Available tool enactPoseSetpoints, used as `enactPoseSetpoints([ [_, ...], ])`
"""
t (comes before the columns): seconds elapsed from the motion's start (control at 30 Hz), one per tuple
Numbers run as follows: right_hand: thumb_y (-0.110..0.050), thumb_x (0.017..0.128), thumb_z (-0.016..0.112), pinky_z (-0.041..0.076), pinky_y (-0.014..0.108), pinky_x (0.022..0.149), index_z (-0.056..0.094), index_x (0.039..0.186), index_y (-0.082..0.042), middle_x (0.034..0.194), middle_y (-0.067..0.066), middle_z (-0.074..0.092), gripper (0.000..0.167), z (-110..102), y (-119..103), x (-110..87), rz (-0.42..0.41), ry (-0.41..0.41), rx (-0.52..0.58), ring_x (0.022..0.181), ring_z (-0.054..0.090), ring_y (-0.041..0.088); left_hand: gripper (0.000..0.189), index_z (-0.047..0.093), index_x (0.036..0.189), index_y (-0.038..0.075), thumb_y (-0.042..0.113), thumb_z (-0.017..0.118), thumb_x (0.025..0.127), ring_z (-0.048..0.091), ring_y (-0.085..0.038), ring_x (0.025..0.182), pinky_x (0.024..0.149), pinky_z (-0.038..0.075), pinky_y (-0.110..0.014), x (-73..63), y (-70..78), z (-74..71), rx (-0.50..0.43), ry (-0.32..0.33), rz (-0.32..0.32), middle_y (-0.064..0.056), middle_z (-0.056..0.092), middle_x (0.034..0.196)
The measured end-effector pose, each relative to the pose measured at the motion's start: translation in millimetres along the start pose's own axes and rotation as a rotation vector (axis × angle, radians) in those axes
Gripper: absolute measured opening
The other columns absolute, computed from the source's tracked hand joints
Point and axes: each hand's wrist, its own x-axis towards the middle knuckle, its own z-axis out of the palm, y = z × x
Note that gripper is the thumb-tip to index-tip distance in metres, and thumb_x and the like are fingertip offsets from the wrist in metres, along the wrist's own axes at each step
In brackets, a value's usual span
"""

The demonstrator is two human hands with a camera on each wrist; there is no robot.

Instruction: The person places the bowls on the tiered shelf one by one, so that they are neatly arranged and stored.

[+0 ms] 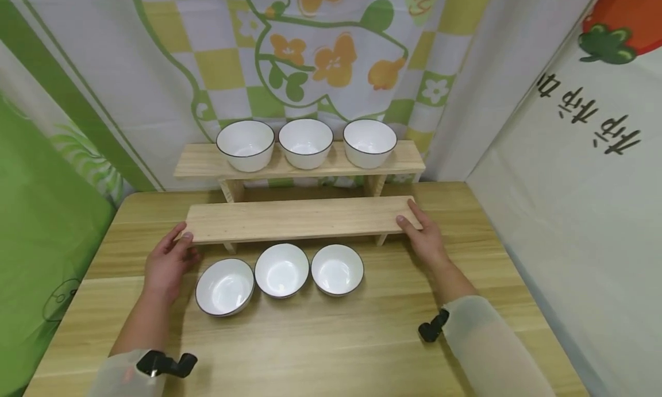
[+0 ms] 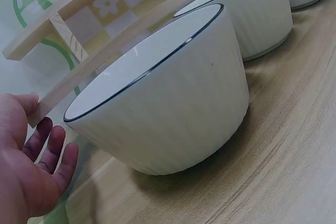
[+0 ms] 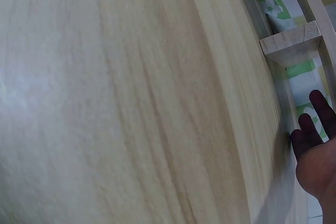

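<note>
A two-step wooden stand holds three white, dark-rimmed bowls on its upper board (image 1: 408,155). My left hand (image 1: 168,262) grips the left end of its lower board (image 1: 305,219), thumb on top; in the left wrist view the other fingers (image 2: 51,148) spread below the board's end. At the other end my right hand (image 1: 426,236) holds the same board, thumb over the top and a finger along the edge. In front of the stand, three more white bowls stand on the table: a left bowl (image 1: 225,288), a middle bowl (image 1: 281,270) and a right bowl (image 1: 337,269).
On the upper board sit a left bowl (image 1: 245,145), a middle bowl (image 1: 306,143) and a right bowl (image 1: 369,143). A patterned curtain (image 1: 331,58) hangs close behind the stand. The wood-grain table (image 1: 320,351) is bordered by a green cloth (image 1: 46,230) at left and a white one (image 1: 579,213) at right.
</note>
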Motion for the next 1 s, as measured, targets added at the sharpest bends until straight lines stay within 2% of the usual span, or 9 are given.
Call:
enactPoseSetpoints([
  [0.1,-0.062,0.098,0.063,0.017,0.054,0.126,0.033,0.163,-0.033,0.169,0.009,0.027,0.077,2.1,-1.4,0.1,0.003,-0.002,-0.003,0.156,0.021,0.036,0.068,0.041,0.161,0.021,0.027,0.072,0.1,0.07,-0.01,0.088,0.082,0.061,-0.025,-3.2,0.0,-0.3,0.067,0.002,0.028,0.006,0.06,0.113],
  [0.27,-0.06,0.098,0.063,0.017,0.054,0.126,0.033,0.163,-0.033,0.169,0.009,0.027,0.077,4.0,-1.5,0.2,0.01,0.004,0.007,0.156,0.02,0.036,0.082,0.019,0.167,0.02,0.029,0.068,0.102,0.065,-0.007,0.105,0.093,0.056,-0.022,-16.2,-5.8,-1.0,0.202,-0.022,0.057,0.003,0.045,0.13],
  [0.5,-0.061,0.097,0.064,0.017,0.053,0.126,0.033,0.163,-0.033,0.169,0.006,0.026,0.078,5.0,0.2,1.0,0.022,0.007,0.049,0.156,0.019,0.034,0.087,0.009,0.168,0.017,0.037,0.064,0.104,0.055,-0.006,0.12,0.094,0.049,-0.01,-43.2,-14.5,-5.5,0.414,-0.086,0.074,-0.012,0.036,0.155],
  [0.57,-0.06,0.097,0.065,0.017,0.052,0.126,0.034,0.163,-0.033,0.169,0.006,0.027,0.078,5.1,0.2,1.3,0.021,0.011,0.057,0.156,0.019,0.033,0.088,0.005,0.168,0.017,0.037,0.063,0.105,0.051,-0.011,0.129,0.093,0.045,-0.007,-50.6,-14.7,-6.7,0.471,-0.113,0.083,-0.015,0.032,0.16],
  [0.7,-0.057,0.099,0.065,0.017,0.05,0.127,0.035,0.163,-0.031,0.168,0.006,0.028,0.075,4.6,-0.3,1.4,0.017,0.022,0.058,0.156,0.021,0.032,0.092,-0.001,0.168,0.014,0.031,0.064,0.105,0.034,-0.031,0.148,0.097,0.04,-0.005,-63.1,-18.0,-8.4,0.527,-0.188,0.132,-0.017,0.026,0.164],
  [0.8,-0.055,0.099,0.065,0.016,0.05,0.127,0.034,0.163,-0.031,0.169,0.006,0.028,0.075,4.2,-0.9,1.1,0.015,0.02,0.063,0.156,0.02,0.032,0.098,-0.001,0.167,0.01,0.021,0.071,0.101,0.026,-0.042,0.151,0.111,0.038,-0.015,-70.5,-22.5,-8.4,0.544,-0.257,0.196,-0.021,0.021,0.165],
  [0.87,-0.055,0.099,0.065,0.016,0.05,0.127,0.034,0.163,-0.031,0.169,0.007,0.027,0.075,4.3,-1.4,0.7,0.014,0.016,0.063,0.156,0.019,0.033,0.105,-0.001,0.167,0.009,0.015,0.077,0.096,0.022,-0.045,0.152,0.12,0.033,-0.03,-74.8,-25.5,-7.6,0.561,-0.292,0.236,-0.022,0.019,0.166],
  [0.93,-0.055,0.1,0.065,0.015,0.051,0.127,0.033,0.163,-0.03,0.169,0.007,0.027,0.075,4.6,-1.6,0.4,0.015,0.013,0.061,0.157,0.019,0.033,0.113,0.0,0.167,0.01,0.013,0.083,0.09,0.021,-0.048,0.152,0.122,0.028,-0.045,-78.3,-28.6,-6.8,0.604,-0.314,0.28,-0.023,0.019,0.165],
  [1.0,-0.056,0.1,0.064,0.015,0.051,0.127,0.033,0.163,-0.03,0.169,0.007,0.026,0.075,5.2,-1.3,0.1,0.018,0.009,0.055,0.157,0.019,0.033,0.121,0.002,0.167,0.01,0.016,0.089,0.084,0.023,-0.048,0.151,0.123,0.024,-0.048,-81.0,-31.4,-6.4,0.668,-0.324,0.32,-0.023,0.021,0.164],
])
